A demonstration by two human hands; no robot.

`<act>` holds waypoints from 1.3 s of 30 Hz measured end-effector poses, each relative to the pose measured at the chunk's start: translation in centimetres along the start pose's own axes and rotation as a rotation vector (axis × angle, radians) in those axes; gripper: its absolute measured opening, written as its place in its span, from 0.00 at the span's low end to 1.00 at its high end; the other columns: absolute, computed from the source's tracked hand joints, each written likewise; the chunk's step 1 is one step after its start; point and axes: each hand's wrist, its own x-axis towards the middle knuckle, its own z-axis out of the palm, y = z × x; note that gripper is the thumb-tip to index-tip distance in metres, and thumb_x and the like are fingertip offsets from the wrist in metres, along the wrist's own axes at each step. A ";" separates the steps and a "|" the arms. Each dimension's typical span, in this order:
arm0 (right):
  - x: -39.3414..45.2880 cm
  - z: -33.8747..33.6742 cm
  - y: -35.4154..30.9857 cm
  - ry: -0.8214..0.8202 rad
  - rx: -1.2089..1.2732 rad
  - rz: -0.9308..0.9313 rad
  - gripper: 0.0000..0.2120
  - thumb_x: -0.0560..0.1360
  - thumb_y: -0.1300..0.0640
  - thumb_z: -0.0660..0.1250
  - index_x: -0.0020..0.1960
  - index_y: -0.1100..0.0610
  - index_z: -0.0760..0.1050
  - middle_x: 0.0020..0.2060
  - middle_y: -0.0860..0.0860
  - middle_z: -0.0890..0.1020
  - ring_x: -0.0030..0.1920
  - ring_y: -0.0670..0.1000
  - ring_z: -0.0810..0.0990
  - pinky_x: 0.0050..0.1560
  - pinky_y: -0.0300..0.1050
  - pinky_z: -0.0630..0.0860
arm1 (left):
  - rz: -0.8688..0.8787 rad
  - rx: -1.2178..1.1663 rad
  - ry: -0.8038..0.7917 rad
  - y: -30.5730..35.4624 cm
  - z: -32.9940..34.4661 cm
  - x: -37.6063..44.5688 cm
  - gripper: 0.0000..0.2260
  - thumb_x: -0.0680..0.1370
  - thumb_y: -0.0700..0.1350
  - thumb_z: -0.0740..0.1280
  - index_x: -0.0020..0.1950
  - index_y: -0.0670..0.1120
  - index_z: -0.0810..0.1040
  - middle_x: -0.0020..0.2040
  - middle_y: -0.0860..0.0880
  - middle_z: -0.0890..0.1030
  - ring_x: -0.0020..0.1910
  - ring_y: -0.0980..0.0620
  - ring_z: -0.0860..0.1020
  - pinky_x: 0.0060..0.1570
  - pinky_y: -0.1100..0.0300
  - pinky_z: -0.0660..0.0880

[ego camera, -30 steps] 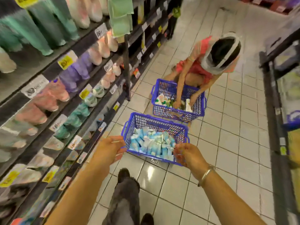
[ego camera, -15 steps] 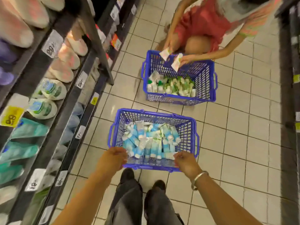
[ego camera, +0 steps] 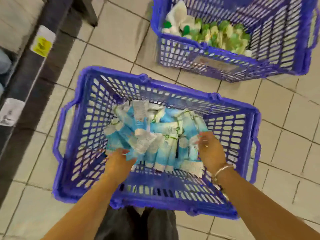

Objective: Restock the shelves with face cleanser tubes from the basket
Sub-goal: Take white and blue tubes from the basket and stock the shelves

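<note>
A blue plastic basket point(ego camera: 97, 104) stands on the tiled floor right in front of me. Inside it lies a loose pile of several blue-and-white face cleanser tubes point(ego camera: 166, 129). Both of my hands are down inside the basket. My left hand point(ego camera: 118, 162) is at the near left edge of the pile, fingertips against the tubes. My right hand point(ego camera: 211, 150), with a bracelet at the wrist, lies on the right side of the pile with its fingers bent down onto the tubes. Motion blur hides whether either hand grips a tube.
A second blue basket point(ego camera: 225, 66) with green-and-white tubes stands on the floor behind and to the right. The dark bottom shelf edge point(ego camera: 34, 80) with price tags point(ego camera: 42, 42) runs along the left. My legs point(ego camera: 136, 224) are just behind the near basket.
The view has dropped much closer to the basket. Both hands have moved from its near rim down into it, onto the tubes. The other person has left the view.
</note>
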 end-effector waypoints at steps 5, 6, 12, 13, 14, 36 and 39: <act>4.5 2.4 2.0 0.064 -0.048 -0.103 0.17 0.76 0.67 0.61 0.64 0.67 0.67 0.60 0.65 0.71 0.58 0.63 0.73 0.60 0.56 0.72 | 0.038 0.157 0.051 -0.8 4.6 4.0 0.23 0.71 0.43 0.72 0.63 0.39 0.71 0.60 0.38 0.76 0.59 0.39 0.74 0.57 0.50 0.71; 5.2 2.8 2.3 0.060 -0.087 -0.112 0.19 0.76 0.66 0.62 0.65 0.67 0.67 0.60 0.65 0.71 0.58 0.64 0.73 0.61 0.56 0.70 | 0.029 0.180 0.043 -0.9 5.0 4.7 0.24 0.71 0.43 0.72 0.63 0.40 0.70 0.61 0.38 0.75 0.60 0.38 0.73 0.58 0.48 0.71; 7.9 4.7 2.2 -0.009 -0.268 -0.050 0.25 0.76 0.54 0.64 0.68 0.64 0.63 0.64 0.63 0.67 0.59 0.63 0.72 0.55 0.45 0.67 | 0.055 0.286 0.021 -1.7 5.8 6.5 0.27 0.70 0.48 0.73 0.64 0.44 0.65 0.60 0.42 0.76 0.59 0.39 0.73 0.54 0.48 0.73; 8.0 4.8 2.1 -0.016 -0.302 -0.033 0.26 0.77 0.53 0.64 0.69 0.63 0.62 0.64 0.62 0.66 0.59 0.64 0.72 0.55 0.49 0.70 | 0.065 0.303 0.009 -1.8 5.7 6.6 0.27 0.71 0.49 0.72 0.65 0.45 0.64 0.59 0.42 0.76 0.59 0.40 0.74 0.53 0.49 0.73; 8.1 4.8 2.1 -0.022 -0.350 -0.024 0.26 0.77 0.51 0.63 0.69 0.63 0.61 0.65 0.62 0.66 0.58 0.65 0.73 0.55 0.51 0.71 | 0.073 0.320 -0.006 -1.7 5.5 6.6 0.27 0.71 0.50 0.72 0.65 0.46 0.64 0.59 0.43 0.77 0.58 0.41 0.75 0.51 0.51 0.74; -16.9 -5.2 -13.5 -0.006 0.541 0.013 0.10 0.76 0.57 0.65 0.55 0.59 0.71 0.40 0.51 0.78 0.35 0.44 0.76 0.29 0.33 0.73 | 0.093 -0.790 -0.052 7.4 -12.0 -18.4 0.12 0.73 0.35 0.70 0.43 0.45 0.68 0.33 0.46 0.77 0.18 0.60 0.74 0.18 0.66 0.70; -22.3 -8.2 -19.1 -0.020 0.647 -0.058 0.05 0.76 0.57 0.64 0.51 0.56 0.71 0.36 0.49 0.78 0.31 0.42 0.77 0.27 0.35 0.74 | 0.168 -0.879 -0.055 8.6 -17.7 -24.3 0.06 0.74 0.38 0.69 0.41 0.45 0.73 0.28 0.49 0.79 0.21 0.57 0.76 0.20 0.66 0.71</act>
